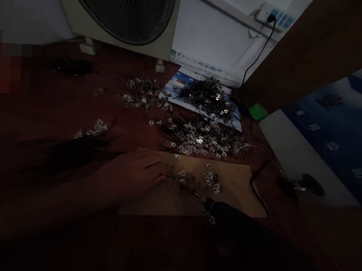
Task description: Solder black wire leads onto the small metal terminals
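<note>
My left hand (141, 170) reaches in from the left over a brown cardboard sheet (236, 170). Its fingertips are pinched on a thin dark wire that points towards a small clear flower-shaped piece (182, 174). From the lower right comes a black tool with a narrow metal tip (237, 219), its tip close to that piece; whether they touch is unclear. My right hand (223, 251) is wrapped round the tool, mostly lost in darkness. More clear pieces (210, 179) lie on the cardboard just right of the tip.
Piles of clear pieces with dark wires (199, 136) lie beyond the cardboard, some on a printed sheet (171, 86). A dark wire bundle (77, 152) lies left. A fan unit (123, 19) stands behind. A black cord (263, 46) hangs from a power strip (275, 15). A green object (258, 112) sits right.
</note>
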`<state>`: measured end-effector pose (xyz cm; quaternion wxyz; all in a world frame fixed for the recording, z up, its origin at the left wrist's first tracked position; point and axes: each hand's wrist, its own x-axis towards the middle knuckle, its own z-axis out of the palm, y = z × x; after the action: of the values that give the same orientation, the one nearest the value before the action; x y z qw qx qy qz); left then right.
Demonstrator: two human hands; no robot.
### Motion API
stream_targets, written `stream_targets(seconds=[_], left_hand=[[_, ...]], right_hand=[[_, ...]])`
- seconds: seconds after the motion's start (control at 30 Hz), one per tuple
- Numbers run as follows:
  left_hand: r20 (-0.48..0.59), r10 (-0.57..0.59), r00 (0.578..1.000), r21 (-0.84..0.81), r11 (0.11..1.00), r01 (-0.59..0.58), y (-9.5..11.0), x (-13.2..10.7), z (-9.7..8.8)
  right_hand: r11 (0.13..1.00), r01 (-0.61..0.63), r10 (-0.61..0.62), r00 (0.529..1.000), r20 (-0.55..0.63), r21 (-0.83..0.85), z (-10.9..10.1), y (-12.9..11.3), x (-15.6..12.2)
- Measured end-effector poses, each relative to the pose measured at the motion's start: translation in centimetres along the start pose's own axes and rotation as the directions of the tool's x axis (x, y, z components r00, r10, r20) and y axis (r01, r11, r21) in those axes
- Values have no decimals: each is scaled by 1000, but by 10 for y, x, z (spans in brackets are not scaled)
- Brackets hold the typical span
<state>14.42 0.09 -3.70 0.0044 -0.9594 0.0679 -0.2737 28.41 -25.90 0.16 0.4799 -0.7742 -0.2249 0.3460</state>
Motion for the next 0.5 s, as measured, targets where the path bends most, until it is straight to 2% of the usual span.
stream_targets(seconds=[0.13,0.23,0.3,0.37,0.5], left_hand=[[23,4,1000,19,1000,-4,0,1,0],[-8,3,1000,9,1000,-2,0,0,1],[-18,-2,1000,0,1000,2,-1,-1,3],[-18,-24,1000,-3,1000,24,-1,-2,5],[106,-101,989,-83,991,110,-1,-5,7]], right_hand=[[1000,-1,1,1000,8,-21,34,-2,52],[999,1,0,1000,15,-36,44,-2,67],[999,3,-2,1000,19,-39,38,-3,63],[999,3,-2,1000,19,-39,23,-3,46],[999,-2,2,1000,-1,-36,-20,3,-6]])
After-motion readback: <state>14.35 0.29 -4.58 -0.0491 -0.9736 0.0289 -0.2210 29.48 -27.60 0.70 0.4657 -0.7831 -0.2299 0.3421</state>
